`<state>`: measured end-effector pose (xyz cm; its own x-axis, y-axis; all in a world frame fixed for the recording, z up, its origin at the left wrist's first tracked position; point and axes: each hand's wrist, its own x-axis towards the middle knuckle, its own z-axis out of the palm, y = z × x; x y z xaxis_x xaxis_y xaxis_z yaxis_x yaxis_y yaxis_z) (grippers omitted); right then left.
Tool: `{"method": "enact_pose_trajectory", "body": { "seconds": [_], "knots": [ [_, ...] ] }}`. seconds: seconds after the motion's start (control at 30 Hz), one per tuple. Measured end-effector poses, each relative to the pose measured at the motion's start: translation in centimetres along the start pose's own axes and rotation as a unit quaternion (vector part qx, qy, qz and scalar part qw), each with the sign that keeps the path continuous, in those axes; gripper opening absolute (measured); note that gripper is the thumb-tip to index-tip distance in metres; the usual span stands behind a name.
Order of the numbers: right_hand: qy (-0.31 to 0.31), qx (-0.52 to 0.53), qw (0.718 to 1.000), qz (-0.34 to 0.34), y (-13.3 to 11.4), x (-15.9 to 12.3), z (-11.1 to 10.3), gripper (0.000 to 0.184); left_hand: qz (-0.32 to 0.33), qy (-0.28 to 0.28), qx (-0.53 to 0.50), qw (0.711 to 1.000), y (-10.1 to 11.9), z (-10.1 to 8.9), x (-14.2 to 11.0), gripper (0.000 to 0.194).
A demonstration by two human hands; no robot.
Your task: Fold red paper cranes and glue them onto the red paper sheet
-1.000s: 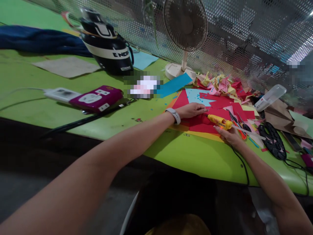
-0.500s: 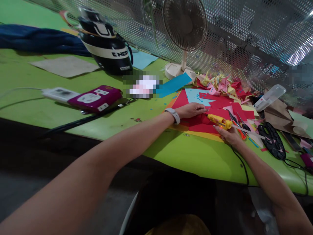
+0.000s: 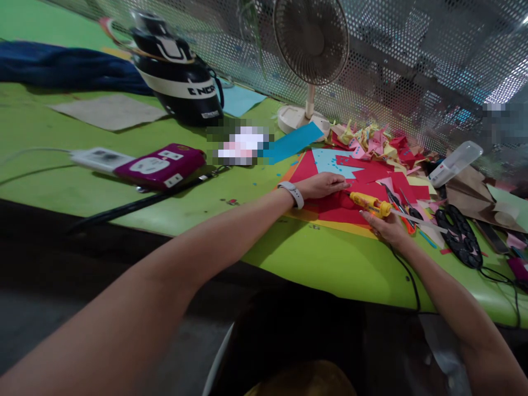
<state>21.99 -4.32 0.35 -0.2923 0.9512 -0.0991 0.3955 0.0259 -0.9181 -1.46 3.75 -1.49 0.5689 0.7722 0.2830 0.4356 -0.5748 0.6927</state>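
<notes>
My right hand [image 3: 390,226] is wrapped around a yellow hot glue gun [image 3: 369,204], with a long pale glue stick [image 3: 418,220] sticking out of its rear. The gun's dark nozzle points left, toward my left hand. Wearing a pale watch on the wrist, my left hand [image 3: 325,185] lies over red paper [image 3: 336,212], its fingers stretched out. Whether its fingertips pinch a small piece is too small to tell. An orange sheet [image 3: 358,227] shows beneath the red one. Just behind my left hand is light blue paper [image 3: 330,159] sprinkled with small blue bits.
Scissors [image 3: 406,220] and a black oval rest [image 3: 457,236] lie right of the gun. Paper scraps [image 3: 379,143] pile behind, near a fan [image 3: 311,44]. A black jug [image 3: 181,82], a phone [image 3: 243,146] and a purple power strip [image 3: 160,165] stand left. A cord [image 3: 406,269] hangs over the table edge.
</notes>
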Motion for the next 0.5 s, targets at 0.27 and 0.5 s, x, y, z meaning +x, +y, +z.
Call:
{"method": "enact_pose_trajectory", "body": {
  "seconds": [0.27, 0.5],
  "knots": [
    [0.026, -0.003, 1.000, -0.005, 0.08, -0.01, -0.03, 0.042, -0.005, -0.002, 0.003, 1.000, -0.10, -0.01, -0.03, 0.033],
    [0.025, 0.004, 1.000, -0.003, 0.49, 0.12, 0.00, 0.046, -0.003, -0.003, 0.002, 1.000, 0.23, -0.10, -0.15, 0.033]
  ]
}}
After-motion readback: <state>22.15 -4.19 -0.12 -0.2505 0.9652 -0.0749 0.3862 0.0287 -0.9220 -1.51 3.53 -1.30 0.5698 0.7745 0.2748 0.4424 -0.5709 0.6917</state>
